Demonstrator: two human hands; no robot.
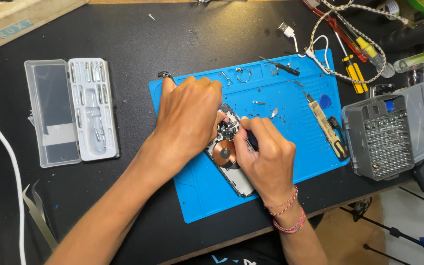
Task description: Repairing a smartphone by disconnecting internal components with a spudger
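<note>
The left hand covers the upper end of the opened phone, and the right hand hides most of a dark tool (only a sliver shows). The small screws on the blue mat are too tiny to tell apart.

Far left on my desk sits a beige box wearing a pale blue rectangular label.

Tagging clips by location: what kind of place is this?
Likely an electronics repair bench: an opened phone on a blue work mat, a grey screwdriver bit set, and loose screwdrivers.
</note>
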